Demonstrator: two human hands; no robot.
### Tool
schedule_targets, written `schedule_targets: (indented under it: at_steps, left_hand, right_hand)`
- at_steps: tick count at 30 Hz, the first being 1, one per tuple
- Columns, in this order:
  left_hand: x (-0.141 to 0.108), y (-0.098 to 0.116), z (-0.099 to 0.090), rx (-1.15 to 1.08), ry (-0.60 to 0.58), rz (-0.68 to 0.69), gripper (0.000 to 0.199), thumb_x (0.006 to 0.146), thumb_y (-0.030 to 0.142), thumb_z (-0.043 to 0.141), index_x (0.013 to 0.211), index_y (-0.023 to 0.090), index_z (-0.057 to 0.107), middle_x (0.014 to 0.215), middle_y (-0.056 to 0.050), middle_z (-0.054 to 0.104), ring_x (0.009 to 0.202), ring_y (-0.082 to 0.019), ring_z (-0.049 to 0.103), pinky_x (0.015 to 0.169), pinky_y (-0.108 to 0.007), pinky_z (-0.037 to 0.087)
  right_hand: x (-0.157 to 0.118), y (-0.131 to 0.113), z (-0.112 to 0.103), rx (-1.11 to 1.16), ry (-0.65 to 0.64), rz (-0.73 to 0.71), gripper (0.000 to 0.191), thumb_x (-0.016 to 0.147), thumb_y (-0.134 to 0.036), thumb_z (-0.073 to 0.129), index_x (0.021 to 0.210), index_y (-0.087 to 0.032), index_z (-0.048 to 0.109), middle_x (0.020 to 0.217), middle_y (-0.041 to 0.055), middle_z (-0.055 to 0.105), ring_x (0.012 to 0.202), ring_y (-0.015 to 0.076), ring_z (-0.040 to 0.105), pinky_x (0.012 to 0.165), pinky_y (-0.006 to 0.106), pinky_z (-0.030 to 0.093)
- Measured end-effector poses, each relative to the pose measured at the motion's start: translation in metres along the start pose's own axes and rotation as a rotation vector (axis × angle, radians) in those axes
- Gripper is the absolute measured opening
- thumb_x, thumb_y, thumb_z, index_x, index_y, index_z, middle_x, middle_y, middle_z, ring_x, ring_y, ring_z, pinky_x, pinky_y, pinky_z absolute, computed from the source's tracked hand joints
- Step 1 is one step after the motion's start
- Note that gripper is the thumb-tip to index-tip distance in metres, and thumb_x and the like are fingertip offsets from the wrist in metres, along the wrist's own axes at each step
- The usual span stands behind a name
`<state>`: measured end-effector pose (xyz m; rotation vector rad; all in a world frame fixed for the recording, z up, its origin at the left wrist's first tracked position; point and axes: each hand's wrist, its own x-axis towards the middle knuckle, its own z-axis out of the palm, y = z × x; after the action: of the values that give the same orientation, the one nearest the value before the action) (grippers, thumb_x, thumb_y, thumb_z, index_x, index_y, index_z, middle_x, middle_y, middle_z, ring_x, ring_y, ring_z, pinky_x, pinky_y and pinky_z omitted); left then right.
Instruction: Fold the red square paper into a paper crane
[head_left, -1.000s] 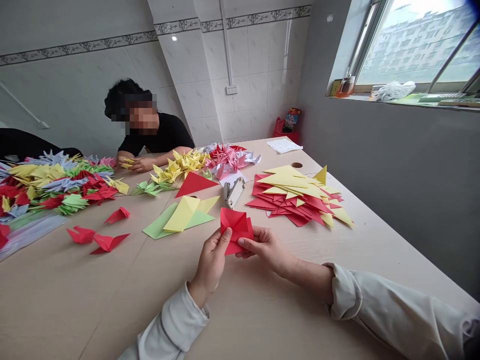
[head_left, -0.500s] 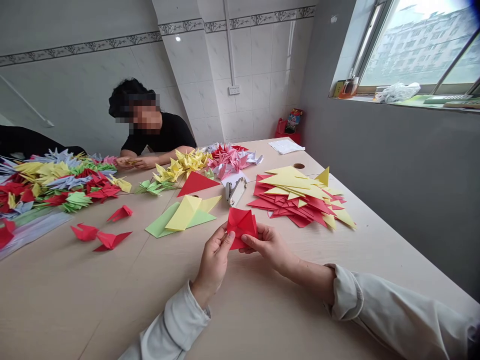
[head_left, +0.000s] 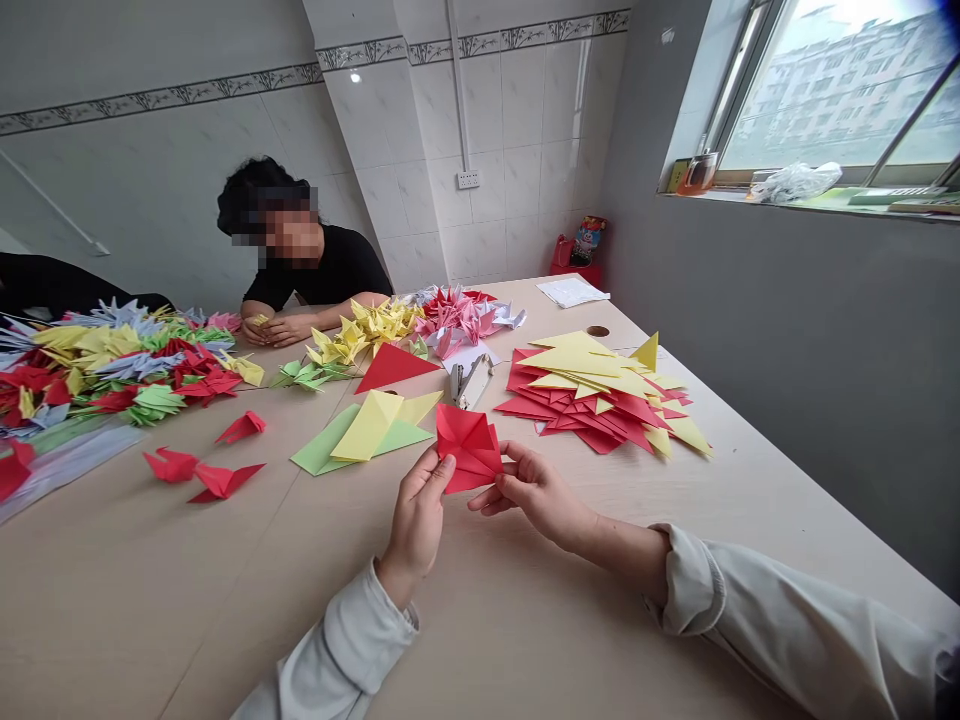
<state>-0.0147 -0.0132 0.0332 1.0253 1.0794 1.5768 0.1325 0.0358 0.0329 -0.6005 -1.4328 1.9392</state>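
Note:
A small square of folded red origami paper (head_left: 466,448), with crease lines across its face, is held up above the table. My left hand (head_left: 416,510) pinches its lower left edge, thumb in front and the fingers behind. At its right corner my right hand (head_left: 536,495) has thumb and forefinger closed on the edge, the other fingers curled below. Just beyond the paper lies a metal stapler (head_left: 472,382). Left of it are green folded paper (head_left: 319,455), yellow folded paper (head_left: 367,425) and a red paper triangle (head_left: 394,368).
Red and yellow folded sheets (head_left: 592,390) are piled at the right. Several red folded pieces (head_left: 223,482) lie at the left, before a heap of coloured origami (head_left: 135,360). Yellow folded pieces (head_left: 367,332) lie near a person (head_left: 345,265) seated across the table (head_left: 450,620).
The red paper has shifted slightly left and up, tilting and showing more of its creased face. My right thumb has slid off its front to the right corner. The other person's hands moved slightly.

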Motion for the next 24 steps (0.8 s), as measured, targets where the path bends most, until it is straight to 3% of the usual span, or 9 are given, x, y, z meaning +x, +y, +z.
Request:
schedule_targets:
  at_steps: [4,9,12,15,20,24]
  left_hand:
    - [0.001,0.0,-0.003,0.039,0.024,0.007,0.031,0.09,0.033,0.056,0.119,0.02,0.061,0.118,-0.006,0.066,0.107,-0.021,0.059,0.091,-0.03,0.044]
    - [0.0,0.004,-0.004,0.167,-0.061,0.026,0.035,0.092,0.036,0.053,0.123,0.022,0.059,0.124,-0.006,0.064,0.112,-0.023,0.058,0.092,-0.031,0.045]
    - [-0.001,0.007,-0.001,0.235,-0.139,0.064,0.036,0.093,0.035,0.051,0.125,0.021,0.059,0.126,-0.006,0.063,0.116,-0.024,0.055,0.098,-0.033,0.043]
    - [-0.002,0.007,-0.001,0.283,-0.176,0.065,0.037,0.093,0.035,0.051,0.125,0.02,0.06,0.126,-0.007,0.063,0.118,-0.026,0.055,0.099,-0.035,0.043]
    - [-0.001,0.0,-0.008,0.327,-0.102,0.049,0.034,0.091,0.036,0.054,0.119,0.02,0.064,0.123,-0.007,0.065,0.119,-0.025,0.054,0.102,-0.034,0.04]
    - [0.0,-0.008,-0.013,0.396,-0.037,0.116,0.028,0.087,0.033,0.06,0.11,0.019,0.067,0.114,-0.007,0.069,0.108,-0.023,0.061,0.093,-0.031,0.046]
  right_hand:
    - [0.0,-0.001,-0.006,-0.019,0.065,0.014,0.03,0.08,-0.021,0.055,0.109,-0.022,0.047,0.08,0.0,0.068,0.075,0.0172,0.07,0.079,0.037,0.054]
    - [0.009,-0.011,-0.026,-0.037,0.291,-0.047,0.017,0.086,-0.035,0.053,0.098,-0.023,0.05,0.087,0.0015,0.065,0.075,0.0154,0.063,0.074,0.033,0.051]
    - [0.011,-0.022,-0.03,-0.125,0.259,-0.122,0.023,0.086,-0.043,0.055,0.093,-0.021,0.053,0.092,0.0023,0.063,0.077,0.0148,0.06,0.073,0.032,0.049]
    - [0.01,-0.028,-0.028,-0.257,0.179,-0.159,0.022,0.083,-0.04,0.06,0.09,-0.019,0.056,0.09,0.0018,0.06,0.076,0.014,0.057,0.07,0.029,0.047]
    - [0.011,-0.019,-0.026,-0.342,0.115,-0.21,0.013,0.081,-0.029,0.06,0.085,-0.017,0.056,0.079,0.0011,0.058,0.071,0.0134,0.054,0.062,0.026,0.043]
    - [0.011,-0.009,-0.026,-0.56,0.123,-0.32,0.007,0.084,-0.024,0.054,0.087,-0.018,0.056,0.081,0.002,0.06,0.072,0.0139,0.055,0.064,0.026,0.044]
